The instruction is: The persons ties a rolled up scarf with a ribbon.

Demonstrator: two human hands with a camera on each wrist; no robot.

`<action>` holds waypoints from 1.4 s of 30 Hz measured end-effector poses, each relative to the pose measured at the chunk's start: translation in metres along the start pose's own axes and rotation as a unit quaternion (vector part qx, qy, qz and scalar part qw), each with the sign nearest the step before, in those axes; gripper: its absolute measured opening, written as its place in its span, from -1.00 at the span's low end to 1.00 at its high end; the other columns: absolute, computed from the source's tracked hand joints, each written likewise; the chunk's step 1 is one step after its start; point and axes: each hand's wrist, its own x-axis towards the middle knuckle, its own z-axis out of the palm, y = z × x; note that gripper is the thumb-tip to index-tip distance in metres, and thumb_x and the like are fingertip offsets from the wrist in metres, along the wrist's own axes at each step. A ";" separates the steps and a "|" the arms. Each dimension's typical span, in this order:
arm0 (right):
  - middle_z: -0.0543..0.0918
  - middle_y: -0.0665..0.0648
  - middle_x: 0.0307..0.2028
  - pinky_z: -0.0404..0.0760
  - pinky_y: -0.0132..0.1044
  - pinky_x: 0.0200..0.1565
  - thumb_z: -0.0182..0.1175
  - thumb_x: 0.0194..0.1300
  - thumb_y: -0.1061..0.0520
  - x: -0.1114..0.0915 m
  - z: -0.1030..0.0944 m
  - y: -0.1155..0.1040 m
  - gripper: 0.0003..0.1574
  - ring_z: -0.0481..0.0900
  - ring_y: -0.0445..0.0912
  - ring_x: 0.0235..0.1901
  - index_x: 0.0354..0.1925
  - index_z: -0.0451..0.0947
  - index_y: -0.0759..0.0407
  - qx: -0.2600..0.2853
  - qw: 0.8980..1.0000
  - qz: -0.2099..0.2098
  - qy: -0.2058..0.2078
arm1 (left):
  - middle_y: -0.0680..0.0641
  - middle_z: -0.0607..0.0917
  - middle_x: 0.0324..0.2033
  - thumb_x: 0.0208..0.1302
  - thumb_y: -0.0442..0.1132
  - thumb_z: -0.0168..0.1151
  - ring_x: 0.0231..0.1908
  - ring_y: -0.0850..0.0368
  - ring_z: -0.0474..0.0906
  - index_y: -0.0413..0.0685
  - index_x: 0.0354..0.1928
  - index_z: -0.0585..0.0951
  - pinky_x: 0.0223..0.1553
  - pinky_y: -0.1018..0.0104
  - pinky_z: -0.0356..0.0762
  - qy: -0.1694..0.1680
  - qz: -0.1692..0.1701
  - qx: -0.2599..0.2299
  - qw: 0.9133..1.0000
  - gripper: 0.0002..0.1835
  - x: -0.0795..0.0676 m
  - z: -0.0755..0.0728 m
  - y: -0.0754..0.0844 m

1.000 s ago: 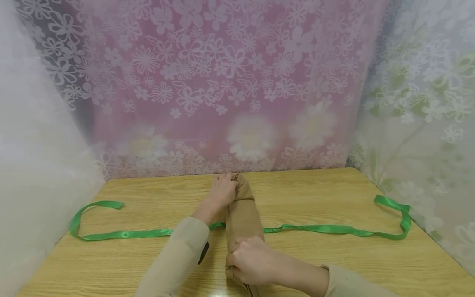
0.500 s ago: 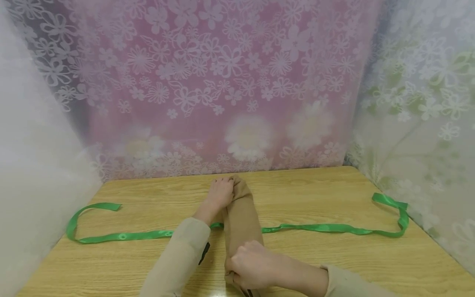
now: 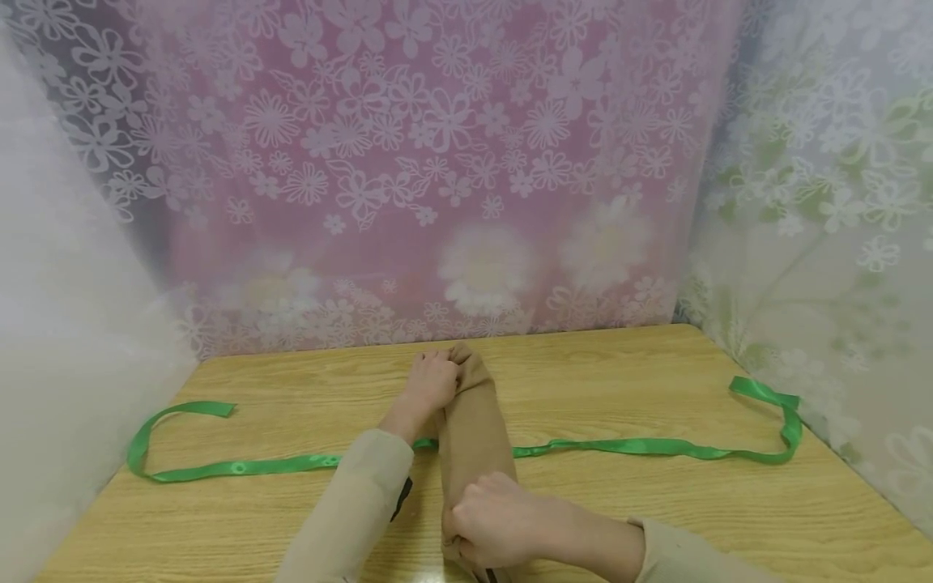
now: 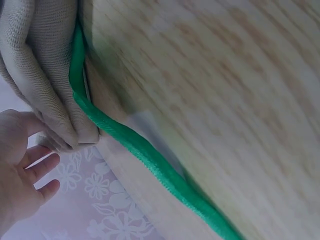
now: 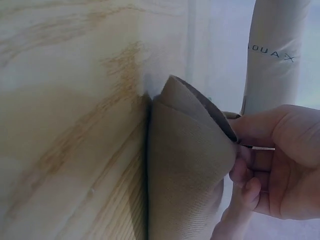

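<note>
left hand (image 3: 432, 384): grips brown cloth (image 3: 477, 441), far end
right hand (image 3: 496, 520): pinches near end
green ribbon (image 3: 649, 446): passes under cloth
risk: uneven pull could loosen folds

We see plain brown cloth (image 3: 477, 437) and green ribbon (image 3: 634, 447) on the yellowish, wood-grained desk (image 3: 605, 380), a pink, white-flowered curtain (image 3: 437, 162) behind the desk and beige sleeves (image 3: 353, 502) above it.

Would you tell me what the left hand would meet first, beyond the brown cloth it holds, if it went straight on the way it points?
Past the brown cloth, the left hand would probably meet the pink flowered curtain behind the table, though depth is unclear.
</note>
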 end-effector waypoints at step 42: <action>0.45 -0.28 -0.49 0.22 -0.73 -0.47 0.14 0.29 -0.03 -0.020 -0.013 0.007 -0.83 0.26 -0.53 -0.53 -0.31 0.64 -0.05 0.117 0.985 -0.059 -0.109 | -0.15 0.58 0.02 0.35 -0.23 0.05 0.03 -0.13 0.44 -0.04 -0.07 0.63 0.12 -0.06 0.29 0.016 0.006 -0.021 1.000 -0.78 -0.013 -0.009 -0.010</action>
